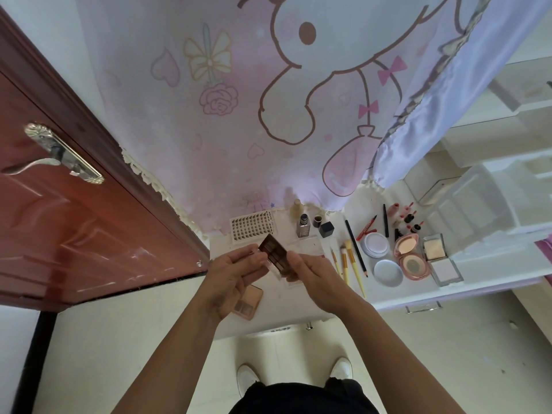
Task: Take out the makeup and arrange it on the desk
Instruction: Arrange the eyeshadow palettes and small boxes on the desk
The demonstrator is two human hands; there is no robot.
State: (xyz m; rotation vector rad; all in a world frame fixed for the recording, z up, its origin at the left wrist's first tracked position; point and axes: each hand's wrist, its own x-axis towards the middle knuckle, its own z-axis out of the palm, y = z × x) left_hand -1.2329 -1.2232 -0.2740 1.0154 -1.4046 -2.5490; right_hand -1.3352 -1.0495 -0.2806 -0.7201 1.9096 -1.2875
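Both hands hold a dark brown eyeshadow palette above the white desk. My left hand pinches its left end and my right hand grips its lower right end. A beige palette lies on the desk under my left hand. To the right lie yellow brushes, pencils, round white compacts, a pink open compact and a clear powder case.
A false-lash card, a foundation bottle and a black cube cap stand at the desk's back. Small nail-polish bottles sit far right. A red-brown door is at the left; a pink cartoon curtain hangs behind the desk.
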